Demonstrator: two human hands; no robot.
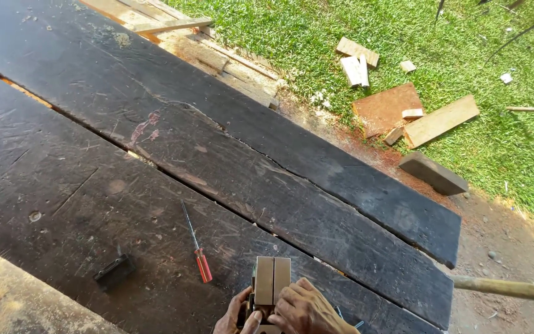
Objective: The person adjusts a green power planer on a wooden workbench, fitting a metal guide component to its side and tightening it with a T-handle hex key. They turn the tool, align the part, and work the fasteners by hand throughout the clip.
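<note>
At the bottom edge, both my hands grip a small block-shaped tool with a flat light metal face, resting on the dark wooden bench. My left hand holds its left side, and my right hand wraps its right side and lower part. A screwdriver with a red handle lies on the bench just left of my hands. A small black block sits further left.
The bench is made of wide dark planks with gaps between them. Beyond its far edge lie bare dirt and grass with scattered wood offcuts, a dark block and lumber at top left. A pale pole sticks in from the right.
</note>
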